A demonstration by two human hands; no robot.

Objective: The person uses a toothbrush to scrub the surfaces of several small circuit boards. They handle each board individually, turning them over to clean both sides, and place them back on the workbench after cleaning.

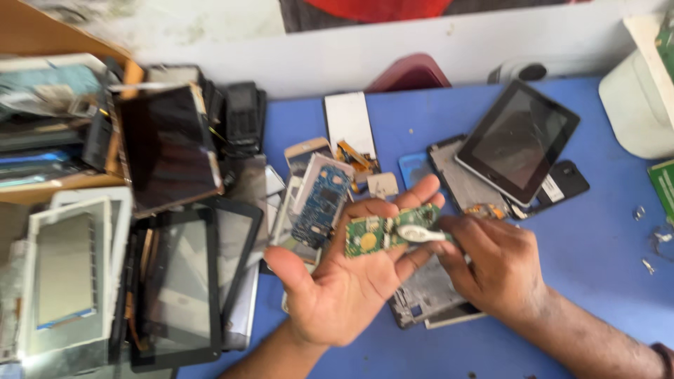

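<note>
- The left hand (344,281) is turned palm up, with its fingers spread open and flat.
- A small green circuit board (382,235) lies across the fingers of that open hand. It has a round yellow spot near one end.
- The right hand (491,270) is just beside the green circuit board, on its right side. Its fingers are curled and pinch a small white piece (420,234) that rests on the board.
- Both hands hover over a blue table (597,238).
- Under the hands, below the green circuit board, lies a grey phone frame (428,295) flat on the table.
- A blue circuit board (319,203) sits in a pale case, just to the upper left of the green circuit board.
- A long white strip (349,123) lies well above the green circuit board, near the far edge of the table.
- A dark tablet (518,140) rests tilted up and to the right of the green circuit board, on top of other flat parts.
- Far left of the green circuit board is a heap of screens. A black glass frame (175,288) lies in it, and a white frame (67,274) lies next to that.
- A dark screen with a brown edge (167,147) sits on top of the heap, up and to the left of the green circuit board.
- A few tiny metal bits (639,212) lie far to the right of the green circuit board, well apart from the hands.
- A white tub (635,105) stands in the far right corner.
</note>
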